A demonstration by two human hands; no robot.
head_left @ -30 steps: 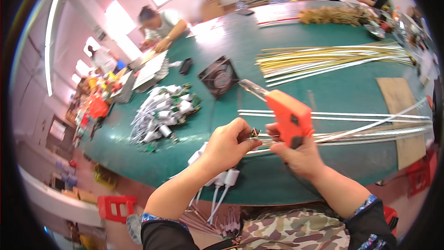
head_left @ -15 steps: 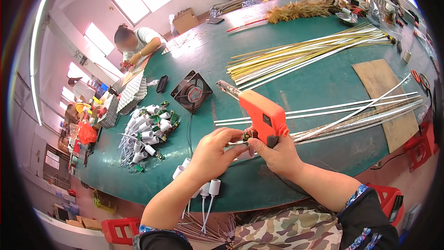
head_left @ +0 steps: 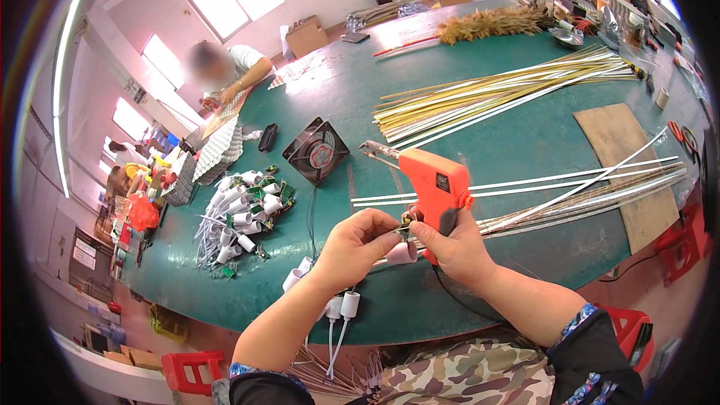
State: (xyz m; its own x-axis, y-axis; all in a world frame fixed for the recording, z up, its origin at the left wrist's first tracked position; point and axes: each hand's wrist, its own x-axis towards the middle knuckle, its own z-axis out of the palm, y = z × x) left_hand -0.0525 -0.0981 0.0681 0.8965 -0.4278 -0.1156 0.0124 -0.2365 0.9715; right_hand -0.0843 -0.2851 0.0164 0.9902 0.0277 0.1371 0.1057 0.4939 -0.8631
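Over the table's near edge, my left hand (head_left: 354, 246) pinches a small green circuit board (head_left: 405, 229) with wires on it. Just under the board hangs a white cylindrical lamp holder (head_left: 402, 253), seemingly joined to it. Wrapped round the handle of an orange soldering gun (head_left: 435, 178) is my right hand (head_left: 459, 249), with its thumb reaching to the board. The gun's metal tip points up and to the left, away from the board. Fingers partly hide the board. White lamp holders with cables (head_left: 349, 304) lie at the table edge beside my left forearm.
A black fan (head_left: 316, 151) stands beyond my hands, left of the gun. Lamp holders with boards (head_left: 238, 214) are heaped at left. White and yellow strips (head_left: 495, 94) lie across the green table (head_left: 300, 79); a brown board (head_left: 626, 150) is at right. Other people work at the far edges.
The soldering gun has shifted slightly right and down, and its handle shows more. The lamp holder under the board has come into fuller view. Both hands keep their grips.
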